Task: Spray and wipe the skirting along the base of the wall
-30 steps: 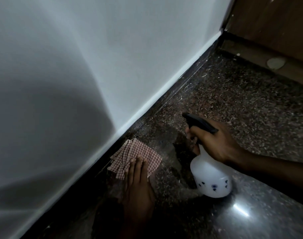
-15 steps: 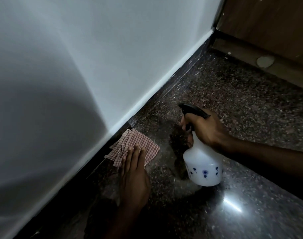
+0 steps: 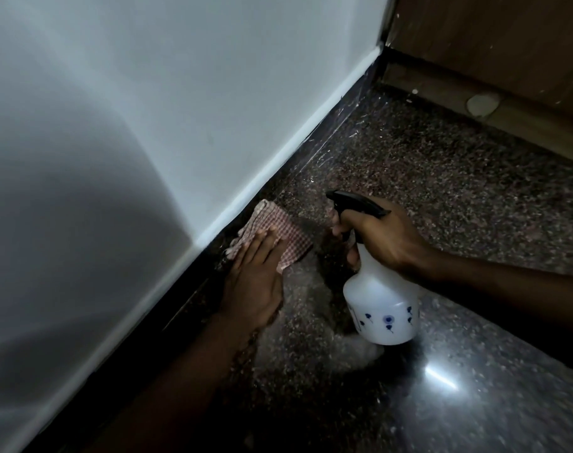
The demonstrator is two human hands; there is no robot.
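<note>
Two things have shifted since a second ago. My left hand (image 3: 252,276) has pushed the checked cloth (image 3: 272,233) forward along the base of the wall, and the cloth's far edge now rides up against the dark skirting (image 3: 314,143) where it earlier lay flat on the floor (image 3: 441,178) just short of it. The right hand (image 3: 386,238) and its spray bottle (image 3: 381,308) have travelled the same way, keeping pace beside the cloth. I read that as the wipe being under way on this stretch, with a long run of skirting ahead, toward the wooden door frame (image 3: 490,103), not yet reached; pale streaks and specks show along it there.

The left fingers (image 3: 262,246) lie flat and close together, pressed on the near half of the cloth; the cloth spreads out beyond the fingertips and to their right, its bunched far corner touching the skirting just under the white wall (image 3: 180,93). The skirting itself runs along the left side of those fingers and on past them.

The right fingers are clamped round the bottle's neck under the black trigger head (image 3: 357,204), nozzle aimed at the skirting beyond the cloth. Whether the trigger is squeezed I cannot tell.
</note>
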